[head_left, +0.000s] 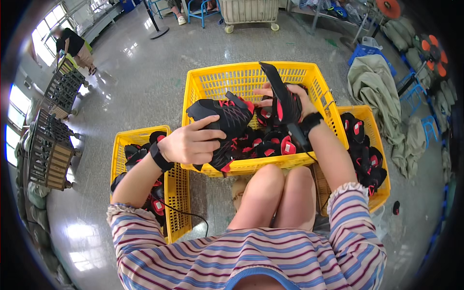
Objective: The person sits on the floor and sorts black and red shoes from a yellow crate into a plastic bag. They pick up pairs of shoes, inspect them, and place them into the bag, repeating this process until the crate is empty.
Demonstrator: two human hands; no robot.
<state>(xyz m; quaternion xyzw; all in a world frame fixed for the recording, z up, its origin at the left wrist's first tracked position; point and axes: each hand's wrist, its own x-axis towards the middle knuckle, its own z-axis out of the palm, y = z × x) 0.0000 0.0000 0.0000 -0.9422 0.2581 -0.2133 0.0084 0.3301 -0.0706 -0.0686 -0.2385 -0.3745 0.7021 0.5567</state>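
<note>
In front of my knees, a large yellow plastic crate [325, 96] holds a heap of black-and-red shoe uppers [249, 140]. My left hand [191, 144] is closed on a black shoe upper [224, 118] with crossing lines and red trim, at the crate's left side. Over the crate's right half, my right hand [303, 102] grips another black upper [286, 108]. Its long black flap stands up and red lining shows inside. Some fingertips of the right hand come out on the left of this upper; the rest of its grip is partly hidden.
Smaller yellow crates with more uppers stand at my left [178, 208] and right [374, 128]. Grey-green cloth [374, 87] lies at the right, near orange-bladed fans [433, 54]. Wheeled racks [50, 150] and a person [75, 48] are at far left. A wheeled bin [249, 12] stands ahead.
</note>
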